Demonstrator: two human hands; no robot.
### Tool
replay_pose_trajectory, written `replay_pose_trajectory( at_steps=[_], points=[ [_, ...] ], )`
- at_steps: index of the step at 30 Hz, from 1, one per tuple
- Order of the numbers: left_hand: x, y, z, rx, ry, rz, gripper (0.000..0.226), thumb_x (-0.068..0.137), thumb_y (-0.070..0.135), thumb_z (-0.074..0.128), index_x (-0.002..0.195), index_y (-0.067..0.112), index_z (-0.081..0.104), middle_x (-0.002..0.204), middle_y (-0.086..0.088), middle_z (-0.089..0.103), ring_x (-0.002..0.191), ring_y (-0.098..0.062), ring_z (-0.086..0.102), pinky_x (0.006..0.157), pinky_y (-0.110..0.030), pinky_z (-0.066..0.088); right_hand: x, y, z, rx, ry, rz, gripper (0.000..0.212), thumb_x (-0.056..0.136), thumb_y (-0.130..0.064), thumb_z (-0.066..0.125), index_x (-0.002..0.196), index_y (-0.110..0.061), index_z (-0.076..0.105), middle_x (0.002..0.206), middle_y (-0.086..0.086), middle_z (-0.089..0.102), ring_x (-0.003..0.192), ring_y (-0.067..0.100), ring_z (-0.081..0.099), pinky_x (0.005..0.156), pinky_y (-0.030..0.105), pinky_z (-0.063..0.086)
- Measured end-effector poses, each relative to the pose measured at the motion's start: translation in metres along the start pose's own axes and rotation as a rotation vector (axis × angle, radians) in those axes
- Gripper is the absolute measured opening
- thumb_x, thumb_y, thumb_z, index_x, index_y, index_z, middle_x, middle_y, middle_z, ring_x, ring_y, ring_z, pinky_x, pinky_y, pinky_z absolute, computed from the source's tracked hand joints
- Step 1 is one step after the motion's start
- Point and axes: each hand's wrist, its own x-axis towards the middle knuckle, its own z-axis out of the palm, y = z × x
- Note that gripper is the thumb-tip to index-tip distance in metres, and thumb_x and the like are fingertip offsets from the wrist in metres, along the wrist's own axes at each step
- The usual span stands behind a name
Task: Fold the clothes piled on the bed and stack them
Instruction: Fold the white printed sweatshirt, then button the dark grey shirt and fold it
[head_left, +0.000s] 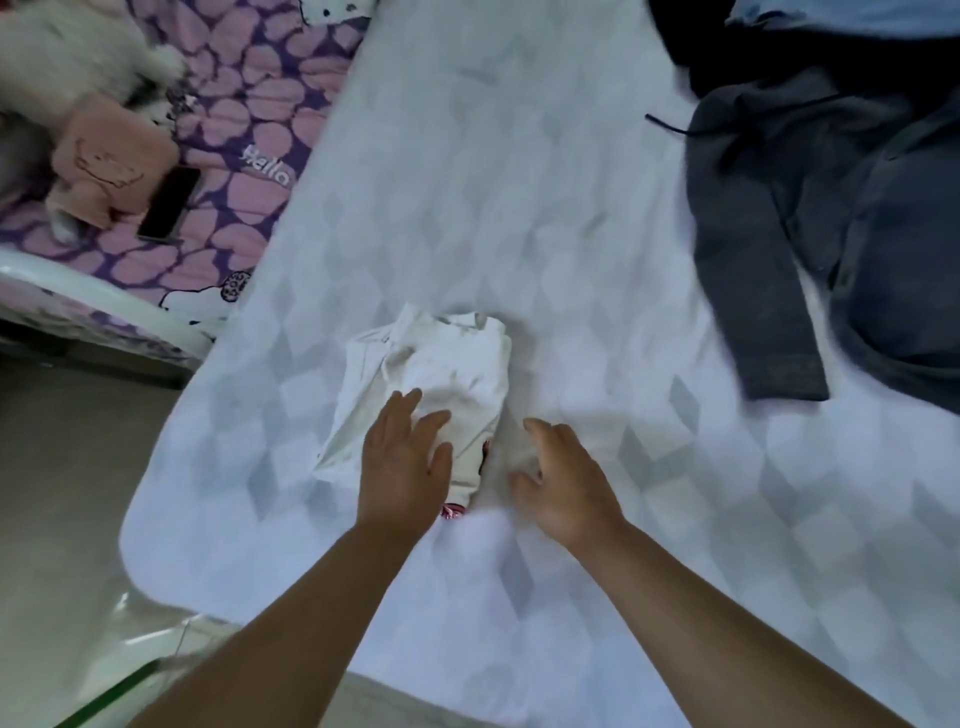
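A folded white garment (441, 364) lies on the pale quilted mattress (519, 182), with a bit of pink print showing at its near edge. My left hand (402, 462) lies flat on the garment's near part, fingers straight. My right hand (561, 478) is just right of the garment, over the mattress, fingers spread and relaxed, holding nothing. A dark grey hoodie (810, 218) lies unfolded at the right, one sleeve stretched toward me. Behind it sit a black garment (691, 41) and a light blue one (841, 15).
A second bed with a purple and pink heart-print cover (249, 104) stands at the left. On it lie a black phone (169, 205), a pink plush (109, 156) and a fluffy white thing (67, 47). Bare floor (67, 493) shows at the lower left.
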Motion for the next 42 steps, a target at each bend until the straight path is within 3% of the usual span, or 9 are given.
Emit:
replay_pose_trajectory(
  at_steps=[7, 12, 17, 19, 24, 28, 31, 35, 42],
  points=[
    [-0.007, 0.088, 0.043, -0.149, -0.168, 0.12, 0.042, 0.083, 0.031, 0.038, 0.104, 0.013, 0.07, 0.122, -0.012, 0.062, 0.115, -0.032, 0.058, 0.096, -0.044, 0.043, -0.006, 0.076, -0.069, -0.236, 0.207, 0.2, 0.032, 0.091, -0.024, 0.052, 0.121, -0.012, 0.057, 0.13, 0.008, 0.041, 0.115, 0.027, 0.05, 0.088, 0.032, 0.044],
    [-0.004, 0.129, 0.072, -0.184, -0.288, 0.054, 0.033, 0.097, 0.023, 0.047, 0.129, 0.022, 0.056, 0.148, 0.003, 0.035, 0.137, -0.012, 0.03, 0.107, -0.02, 0.023, 0.002, 0.132, -0.116, -0.484, 0.252, 0.288, 0.033, 0.091, -0.025, 0.054, 0.123, -0.025, 0.058, 0.156, 0.02, 0.007, 0.14, 0.036, 0.016, 0.104, 0.038, 0.03],
    [0.003, 0.156, 0.089, -0.23, -0.343, 0.012, 0.032, 0.096, 0.022, 0.051, 0.127, 0.021, 0.057, 0.145, 0.003, 0.038, 0.133, -0.011, 0.036, 0.104, -0.019, 0.027, 0.026, 0.168, -0.144, -0.57, 0.078, 0.253, 0.049, 0.097, -0.03, 0.042, 0.144, -0.031, 0.031, 0.159, 0.006, -0.015, 0.146, 0.031, -0.008, 0.115, 0.043, 0.012],
    [0.005, 0.166, 0.095, -0.245, -0.349, 0.006, 0.032, 0.095, 0.021, 0.053, 0.126, 0.018, 0.058, 0.142, 0.001, 0.041, 0.131, -0.013, 0.039, 0.104, -0.019, 0.029, 0.032, 0.173, -0.149, -0.56, 0.053, 0.215, 0.052, 0.1, -0.03, 0.033, 0.149, -0.019, 0.022, 0.16, 0.001, -0.005, 0.147, 0.024, -0.002, 0.117, 0.042, 0.011],
    [0.002, 0.189, 0.098, -0.282, -0.396, -0.036, 0.031, 0.095, 0.021, 0.054, 0.125, 0.017, 0.058, 0.133, 0.002, 0.05, 0.122, -0.01, 0.047, 0.092, -0.008, 0.026, -0.001, 0.176, -0.15, -0.455, 0.061, 0.052, 0.044, 0.102, -0.029, 0.025, 0.129, -0.013, 0.055, 0.151, -0.003, 0.034, 0.137, 0.016, 0.031, 0.109, 0.029, 0.02],
    [-0.005, 0.208, 0.101, -0.314, -0.485, -0.083, 0.04, 0.096, 0.025, 0.052, 0.135, 0.023, 0.048, 0.137, 0.004, 0.05, 0.115, -0.01, 0.052, 0.094, -0.017, 0.036, -0.058, 0.177, -0.117, -0.266, 0.049, 0.029, 0.052, 0.096, -0.04, 0.023, 0.113, -0.012, 0.064, 0.118, 0.002, 0.063, 0.105, 0.02, 0.058, 0.092, 0.023, 0.037],
    [-0.014, 0.221, 0.103, -0.311, -0.55, -0.057, 0.05, 0.097, 0.022, 0.048, 0.144, 0.032, 0.035, 0.143, 0.006, 0.044, 0.124, -0.012, 0.048, 0.096, -0.018, 0.034, -0.099, 0.172, -0.091, -0.148, -0.005, -0.05, 0.075, 0.08, -0.049, 0.01, 0.094, -0.006, 0.069, 0.1, 0.005, 0.069, 0.09, 0.024, 0.062, 0.078, 0.023, 0.039],
    [-0.027, 0.232, 0.107, -0.221, -0.638, 0.012, 0.054, 0.097, 0.024, 0.048, 0.147, 0.027, 0.028, 0.147, 0.001, 0.038, 0.13, -0.015, 0.041, 0.101, -0.019, 0.032, -0.137, 0.175, -0.07, -0.079, -0.098, -0.071, 0.051, 0.085, -0.043, 0.027, 0.076, -0.004, 0.061, 0.094, 0.005, 0.064, 0.086, 0.022, 0.058, 0.068, 0.027, 0.036],
    [-0.013, 0.251, 0.116, -0.112, -0.547, -0.03, 0.051, 0.097, 0.028, 0.048, 0.145, 0.019, 0.033, 0.149, -0.004, 0.033, 0.131, -0.021, 0.041, 0.107, -0.029, 0.034, -0.117, 0.208, -0.132, -0.025, 0.402, 0.076, 0.032, 0.088, -0.036, 0.041, 0.081, -0.012, 0.061, 0.093, 0.002, 0.059, 0.083, 0.018, 0.058, 0.071, 0.029, 0.043]
  ],
)
